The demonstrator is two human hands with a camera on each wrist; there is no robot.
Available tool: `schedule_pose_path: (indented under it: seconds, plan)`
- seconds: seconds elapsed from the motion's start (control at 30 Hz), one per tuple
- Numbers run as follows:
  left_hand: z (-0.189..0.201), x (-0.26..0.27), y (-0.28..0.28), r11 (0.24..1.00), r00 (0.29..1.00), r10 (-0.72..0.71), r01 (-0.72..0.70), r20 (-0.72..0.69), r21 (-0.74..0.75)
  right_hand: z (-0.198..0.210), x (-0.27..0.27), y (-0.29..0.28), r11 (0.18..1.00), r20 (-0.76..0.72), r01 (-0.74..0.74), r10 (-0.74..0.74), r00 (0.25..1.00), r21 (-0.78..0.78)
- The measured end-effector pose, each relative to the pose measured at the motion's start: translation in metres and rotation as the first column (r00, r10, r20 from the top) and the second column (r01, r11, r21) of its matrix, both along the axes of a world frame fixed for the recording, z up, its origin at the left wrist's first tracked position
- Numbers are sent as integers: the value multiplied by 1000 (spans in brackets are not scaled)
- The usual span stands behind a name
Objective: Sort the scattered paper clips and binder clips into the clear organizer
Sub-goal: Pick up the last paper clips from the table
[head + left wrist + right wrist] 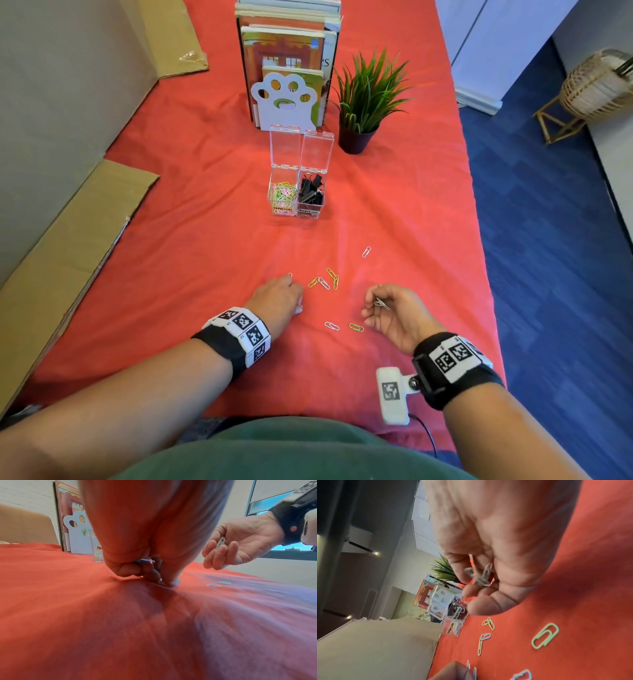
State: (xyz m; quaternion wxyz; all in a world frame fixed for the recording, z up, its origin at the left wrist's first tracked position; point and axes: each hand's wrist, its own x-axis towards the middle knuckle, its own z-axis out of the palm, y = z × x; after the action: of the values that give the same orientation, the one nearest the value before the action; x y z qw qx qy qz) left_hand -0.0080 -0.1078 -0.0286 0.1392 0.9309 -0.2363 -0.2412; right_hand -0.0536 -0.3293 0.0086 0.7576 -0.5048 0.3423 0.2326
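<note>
My left hand (276, 297) is down on the red cloth (205, 240) that covers the surface, knuckles up, its fingertips (172, 581) pressed into the fabric and pinching a paper clip there; the left wrist view also shows a blue clip (145, 561) tucked up inside the curled fingers. My right hand (394, 313) hovers just above the cloth, palm turned inward, with the fingers curled round a small bunch of pale clips (481, 576). Between the two hands lie loose paper clips: a cluster of yellow, green and white ones (324, 279) just ahead of my left fingertips, a white clip (331, 325) and a green clip (356, 327) side by side nearer to me, and a single white clip (366, 252) farther out toward the right. The clear organizer (296, 192) stands well ahead of my hands at the middle of the cloth, both lids tipped up and open; its left compartment (283, 197) holds coloured paper clips and its right compartment (311, 195) holds black binder clips, each with a handwritten label on the front. Behind it are a white paw-shaped bookend (284, 101) with a row of books (287, 41), and a small potted plant (366, 99) just to their right.
</note>
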Motion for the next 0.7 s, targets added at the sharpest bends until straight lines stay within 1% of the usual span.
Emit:
schedule_pose_path:
  seconds: [0.03, 0.07, 0.1, 0.13, 0.17, 0.2, 0.23, 0.27, 0.3, 0.4, 0.43, 0.5, 0.53, 0.57, 0.6, 0.63, 0.7]
  plan:
    - [0, 0, 0, 1000, 1000, 7, -7, -5, -1, -3, -1, 1, 999, -8, -36, 36, 999, -40]
    - [1, 1, 0, 1000, 1000, 14, -14, -15, 0, -7, -2, 4, 977, -12, -136, 136, 991, -161]
    - [1, 1, 1, 1000, 999, 30, -30, -34, -8, -12, -3, 6, 889, -36, -292, 299, 954, -352]
    - [2, 2, 1, 998, 997, 58, -59, -54, -32, -17, -3, 8, 693, -97, -448, 483, 870, -565]
    - [3, 4, 2, 993, 993, 94, -99, -67, -66, -21, -5, 10, 436, -179, -531, 626, 759, -727]
    - [4, 5, 2, 985, 989, 135, -141, -68, -101, -24, -7, 12, 225, -248, -542, 705, 664, -810]
    - [4, 7, 3, 974, 983, 177, -182, -53, -131, -27, -11, 14, 86, -288, -518, 748, 597, -851]
    - [5, 9, 4, 962, 975, 219, -220, -29, -158, -30, -16, 16, -9, -315, -488, 775, 549, -873]
    - [5, 11, 5, 949, 966, 260, -256, -2, -181, -31, -21, 19, -71, -333, -457, 783, 525, -887]
    - [5, 16, 8, 922, 935, 350, -332, 65, -198, -27, -30, 28, -246, -425, -394, 771, 474, -885]
    - [5, 17, 7, 921, 931, 358, -339, 70, -191, -25, -32, 31, -287, -450, -385, 770, 452, -877]
    - [5, 17, 4, 932, 936, 343, -328, 78, -155, -23, -32, 33, -311, -471, -391, 769, 432, -866]
    - [5, 17, 2, 938, 940, 330, -318, 83, -138, -23, -30, 33, -285, -447, -391, 784, 431, -875]
    - [5, 18, 0, 942, 943, 320, -308, 85, -133, -24, -25, 32, -223, -403, -408, 806, 433, -885]
    - [5, 18, -2, 944, 946, 315, -303, 78, -134, -23, -19, 30, -111, -329, -435, 820, 468, -894]
    - [5, 18, -3, 944, 948, 311, -300, 70, -138, -23, -12, 28, 34, -248, -463, 807, 535, -886]
    - [4, 18, -5, 946, 953, 299, -289, 51, -143, -21, 4, 26, 356, -106, -480, 706, 701, -802]
